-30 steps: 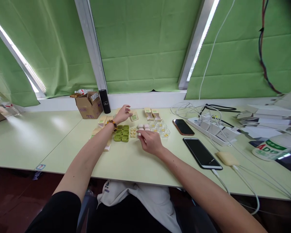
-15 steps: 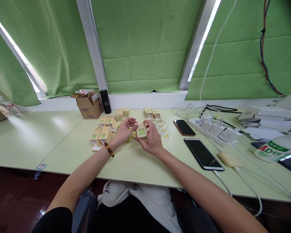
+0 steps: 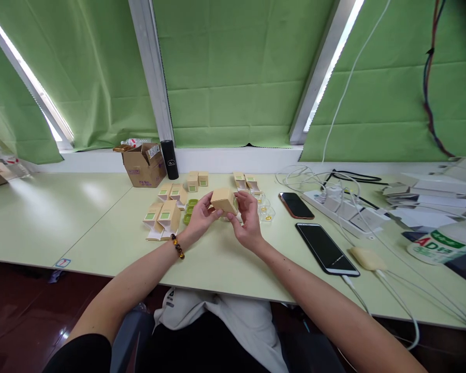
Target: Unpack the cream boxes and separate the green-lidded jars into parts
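Observation:
Between both hands, above the table, is a small tan cardboard box [image 3: 222, 200] with a green-edged window turned to the right. My left hand [image 3: 202, 214] grips its left side with thumb and fingers. My right hand [image 3: 247, 217] has its fingers on the right side, partly over the window. Just left of my left hand lie green pieces in a row [image 3: 190, 209]. Several similar tan boxes [image 3: 170, 215] with open flaps stand further left. Beyond my right hand sit clear plastic cups [image 3: 266, 212] with yellow bits in them.
Two open boxes [image 3: 246, 181] and two closed ones [image 3: 198, 180] stand at the back. On the right are two phones [image 3: 326, 248], a power strip [image 3: 345, 210] with tangled cables, a white bottle [image 3: 442, 241] and stacked white boxes [image 3: 435, 186]. A brown carton [image 3: 144, 166] and black cylinder [image 3: 170, 159] stand back left.
The held box has been turned: its window faced me and now points right, with a plain side toward me. My left hand has closed onto the box.

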`<state>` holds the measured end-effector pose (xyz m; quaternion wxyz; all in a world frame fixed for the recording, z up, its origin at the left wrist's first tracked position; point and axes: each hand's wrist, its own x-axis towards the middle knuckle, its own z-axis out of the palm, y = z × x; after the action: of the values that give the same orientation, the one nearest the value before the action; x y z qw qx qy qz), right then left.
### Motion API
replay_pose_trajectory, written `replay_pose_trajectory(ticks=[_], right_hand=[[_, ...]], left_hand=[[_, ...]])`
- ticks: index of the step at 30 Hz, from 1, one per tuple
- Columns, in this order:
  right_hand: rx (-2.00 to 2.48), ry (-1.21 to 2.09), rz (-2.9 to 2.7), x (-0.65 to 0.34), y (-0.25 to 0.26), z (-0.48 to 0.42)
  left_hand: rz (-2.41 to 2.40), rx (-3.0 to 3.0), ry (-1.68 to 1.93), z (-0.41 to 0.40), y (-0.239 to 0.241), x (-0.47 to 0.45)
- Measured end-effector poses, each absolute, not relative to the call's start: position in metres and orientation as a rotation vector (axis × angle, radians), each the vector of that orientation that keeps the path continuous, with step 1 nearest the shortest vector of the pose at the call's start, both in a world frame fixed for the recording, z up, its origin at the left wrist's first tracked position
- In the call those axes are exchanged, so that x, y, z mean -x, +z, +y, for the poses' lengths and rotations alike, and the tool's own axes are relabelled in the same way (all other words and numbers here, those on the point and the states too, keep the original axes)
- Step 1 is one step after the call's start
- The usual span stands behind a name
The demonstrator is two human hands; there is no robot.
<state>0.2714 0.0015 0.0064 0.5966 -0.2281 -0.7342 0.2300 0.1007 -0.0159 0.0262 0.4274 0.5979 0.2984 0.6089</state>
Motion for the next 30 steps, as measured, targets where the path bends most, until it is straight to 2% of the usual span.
replay_pose_trajectory(ticks=[6,11,17,21,30], right_hand=[[0.534,0.714,-1.736,-0.272,0.01,0.001],[0.557,0.56,-1.665,-0.276,0.02,-0.005],[0.519,0.344,-1.667,-0.28,0.024,-0.004],[0.463,0.191,-1.691,-0.28,0.02,-0.001],[0.466,-0.023,-1.816,-0.279,0.008,0.006]], left_hand=[[0.964,-1.756,1.656,-0.019,0.025,-0.103],[1.358,-2.272,1.722,-0.025,0.03,-0.091],[1.386,-2.781,1.73,-0.025,0.031,-0.084],[1.331,-2.965,1.813,-0.023,0.029,-0.084],[1.426,-3.134,1.724,-0.024,0.028,-0.083]])
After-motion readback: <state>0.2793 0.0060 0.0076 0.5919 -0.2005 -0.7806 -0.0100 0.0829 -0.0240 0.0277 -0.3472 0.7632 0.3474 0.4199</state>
